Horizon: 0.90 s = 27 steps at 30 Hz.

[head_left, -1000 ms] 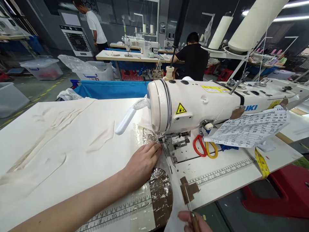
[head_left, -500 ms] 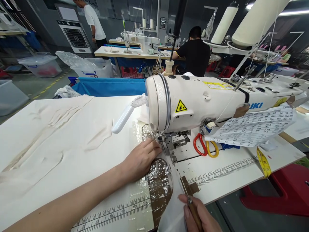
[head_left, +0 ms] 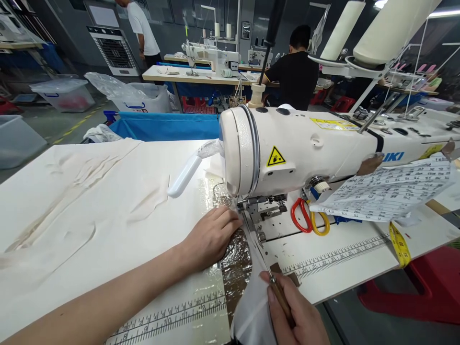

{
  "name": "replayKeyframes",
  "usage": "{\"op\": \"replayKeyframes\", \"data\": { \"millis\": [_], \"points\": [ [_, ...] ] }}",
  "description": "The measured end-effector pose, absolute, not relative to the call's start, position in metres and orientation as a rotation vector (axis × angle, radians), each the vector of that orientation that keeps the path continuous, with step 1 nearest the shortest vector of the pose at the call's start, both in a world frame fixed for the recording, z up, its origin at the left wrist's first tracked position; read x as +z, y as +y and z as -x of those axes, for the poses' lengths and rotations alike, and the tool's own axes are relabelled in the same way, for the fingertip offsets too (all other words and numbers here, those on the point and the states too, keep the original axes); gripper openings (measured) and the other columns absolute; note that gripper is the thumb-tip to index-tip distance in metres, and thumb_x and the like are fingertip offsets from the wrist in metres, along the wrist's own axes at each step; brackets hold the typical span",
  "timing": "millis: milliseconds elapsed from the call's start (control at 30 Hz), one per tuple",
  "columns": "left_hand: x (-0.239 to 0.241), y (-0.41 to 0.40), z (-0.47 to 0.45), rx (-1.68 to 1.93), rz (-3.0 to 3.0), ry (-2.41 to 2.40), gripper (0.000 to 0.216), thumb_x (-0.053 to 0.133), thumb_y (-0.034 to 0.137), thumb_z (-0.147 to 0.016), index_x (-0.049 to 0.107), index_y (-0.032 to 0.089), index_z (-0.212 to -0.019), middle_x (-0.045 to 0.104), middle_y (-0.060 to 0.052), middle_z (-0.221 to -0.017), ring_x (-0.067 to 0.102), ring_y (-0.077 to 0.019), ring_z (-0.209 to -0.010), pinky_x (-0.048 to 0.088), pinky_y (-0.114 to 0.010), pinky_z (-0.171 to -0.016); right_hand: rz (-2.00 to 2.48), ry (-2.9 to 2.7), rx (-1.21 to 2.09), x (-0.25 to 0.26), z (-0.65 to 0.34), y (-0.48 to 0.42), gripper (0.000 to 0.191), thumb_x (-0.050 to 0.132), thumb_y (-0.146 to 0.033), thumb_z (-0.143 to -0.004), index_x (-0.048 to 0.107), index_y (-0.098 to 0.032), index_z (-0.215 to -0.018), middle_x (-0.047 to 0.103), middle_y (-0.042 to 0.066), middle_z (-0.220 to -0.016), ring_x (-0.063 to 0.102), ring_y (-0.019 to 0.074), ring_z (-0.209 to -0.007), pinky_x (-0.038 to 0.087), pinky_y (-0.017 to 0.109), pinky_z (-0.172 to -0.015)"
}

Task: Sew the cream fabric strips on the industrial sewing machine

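Note:
In my right hand (head_left: pixel 293 311) is an awl (head_left: pixel 278 292) with a wooden handle. Its thin metal shaft points up and away, over the white fabric strip (head_left: pixel 253 306), toward the sewing machine's (head_left: pixel 294 148) needle area. My left hand (head_left: pixel 212 235) rests beside that area with fingers curled together at the edge of the fabric; the fingertips are partly hidden. Beneath the left hand runs a brown patch covered with clear tape (head_left: pixel 235 266). The machine head hides the needle itself.
Scissors (head_left: pixel 302 215) with red and yellow handles lie right of the needle area. A handwritten paper sheet (head_left: pixel 388 187) hangs from the machine, with a yellow measuring tape (head_left: pixel 398 244) below. White cloth (head_left: pixel 72 191) covers the left side. Two people are farther back.
My right hand and the awl have moved slightly forward and left, the awl's shaft now lying along the fabric nearer the needle area. The left hand has hardly moved. The view has shifted slightly.

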<state>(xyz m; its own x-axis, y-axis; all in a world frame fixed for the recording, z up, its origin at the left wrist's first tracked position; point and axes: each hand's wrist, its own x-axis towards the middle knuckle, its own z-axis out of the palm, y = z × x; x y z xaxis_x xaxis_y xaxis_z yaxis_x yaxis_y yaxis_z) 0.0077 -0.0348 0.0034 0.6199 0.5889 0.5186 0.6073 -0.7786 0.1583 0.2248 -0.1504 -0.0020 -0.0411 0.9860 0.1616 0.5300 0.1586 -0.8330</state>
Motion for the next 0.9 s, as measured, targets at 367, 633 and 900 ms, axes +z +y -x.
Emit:
{"op": "replayKeyframes", "data": {
  "millis": [367, 633, 900],
  "points": [
    [0.009, -0.035, -0.008, -0.831, 2.754, -1.113, 0.032, 0.033, 0.007, -0.098, 0.058, 0.006, -0.117, 0.064, -0.014, -0.103, 0.057, -0.0232, -0.090, 0.057, -0.040, -0.074, 1.358, -1.919, 0.672, 0.006, -0.220, -0.125, 0.027, 0.041, -0.020, -0.100, 0.058, -0.024, -0.120, 0.075, 0.006, -0.103, 0.073, 0.0191, -0.090, 0.058, 0.024, -0.072],
    [0.005, -0.035, -0.005, -0.771, 2.790, -1.035, 0.029, 0.036, 0.007, -0.097, 0.059, 0.008, -0.114, 0.065, -0.013, -0.108, 0.060, -0.0239, -0.097, 0.057, -0.041, -0.077, 1.338, -2.036, 0.601, 0.004, -0.217, -0.120, 0.031, 0.038, -0.017, -0.099, 0.054, -0.023, -0.125, 0.074, 0.005, -0.108, 0.072, 0.0187, -0.095, 0.057, 0.025, -0.073],
    [0.004, -0.033, -0.007, -0.650, 2.745, -1.118, 0.036, 0.033, 0.010, -0.095, 0.058, 0.005, -0.119, 0.062, -0.017, -0.112, 0.058, -0.0280, -0.100, 0.057, -0.044, -0.077, 1.376, -2.087, 0.588, 0.001, -0.212, -0.112, 0.030, 0.037, -0.017, -0.100, 0.053, -0.021, -0.124, 0.073, 0.008, -0.109, 0.073, 0.0199, -0.094, 0.058, 0.027, -0.073]
  ]
}}
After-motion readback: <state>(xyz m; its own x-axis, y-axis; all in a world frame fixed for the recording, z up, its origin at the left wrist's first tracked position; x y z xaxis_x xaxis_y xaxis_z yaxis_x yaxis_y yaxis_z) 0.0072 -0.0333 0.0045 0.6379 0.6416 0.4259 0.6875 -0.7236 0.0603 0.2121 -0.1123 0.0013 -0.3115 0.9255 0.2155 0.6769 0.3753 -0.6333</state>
